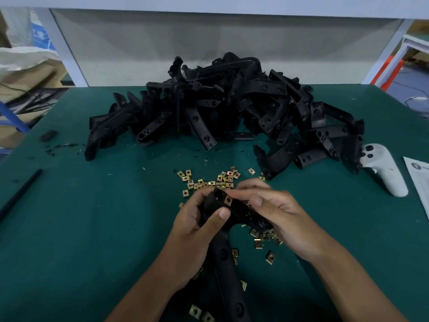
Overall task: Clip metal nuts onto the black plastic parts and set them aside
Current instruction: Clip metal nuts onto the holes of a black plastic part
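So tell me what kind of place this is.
Most likely a factory assembly bench. A big pile of black parts sits on a green mat, loose nuts lie scattered before it, and both hands hold one part, fitting a nut.

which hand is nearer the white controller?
Right. The right hand is in the middle of the table, with the white controller off to its right; the left hand sits farther left, gripping the black part.
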A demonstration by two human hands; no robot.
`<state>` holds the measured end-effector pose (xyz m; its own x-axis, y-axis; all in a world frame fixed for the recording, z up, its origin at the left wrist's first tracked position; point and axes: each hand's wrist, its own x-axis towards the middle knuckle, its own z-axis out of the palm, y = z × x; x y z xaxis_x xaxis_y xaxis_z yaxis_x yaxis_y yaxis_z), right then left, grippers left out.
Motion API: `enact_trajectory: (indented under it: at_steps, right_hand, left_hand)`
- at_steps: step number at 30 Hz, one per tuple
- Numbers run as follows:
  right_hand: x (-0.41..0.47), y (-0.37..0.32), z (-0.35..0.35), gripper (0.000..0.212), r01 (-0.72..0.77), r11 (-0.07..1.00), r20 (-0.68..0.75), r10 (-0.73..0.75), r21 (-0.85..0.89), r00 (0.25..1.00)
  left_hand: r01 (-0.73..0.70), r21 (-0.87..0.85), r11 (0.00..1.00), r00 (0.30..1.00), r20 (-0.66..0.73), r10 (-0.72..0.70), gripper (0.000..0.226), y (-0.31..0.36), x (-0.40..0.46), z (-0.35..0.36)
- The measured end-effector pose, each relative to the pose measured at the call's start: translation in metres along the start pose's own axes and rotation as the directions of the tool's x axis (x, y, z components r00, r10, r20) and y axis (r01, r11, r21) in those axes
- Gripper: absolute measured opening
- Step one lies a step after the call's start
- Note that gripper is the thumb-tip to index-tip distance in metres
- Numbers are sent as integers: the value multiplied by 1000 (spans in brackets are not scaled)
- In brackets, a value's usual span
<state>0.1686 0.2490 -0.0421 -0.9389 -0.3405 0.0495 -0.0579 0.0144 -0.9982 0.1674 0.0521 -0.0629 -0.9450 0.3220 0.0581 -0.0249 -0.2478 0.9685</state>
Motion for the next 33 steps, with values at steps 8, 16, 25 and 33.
enact_trajectory:
  at_steps: [8,16,25,33]
  right_hand:
    - [6,15,-15,28,-72,732,-285,-171,-677,943]
    - [10,27,-2,43,-62,390,-112,-107,-919,988]
    - [13,30,5,19,-30,520,-150,-189,-854,970]
    - [11,13,3,17,-20,928,-383,-134,-371,914]
  left_hand:
    - [67,-298,952,972,-196,-129,33,15,10,-15]
    - [43,-292,955,976,-192,-102,29,19,9,-14]
    - [132,-478,869,970,-120,-213,33,25,6,-14]
    - [194,-234,953,972,-83,-218,75,20,6,-14]
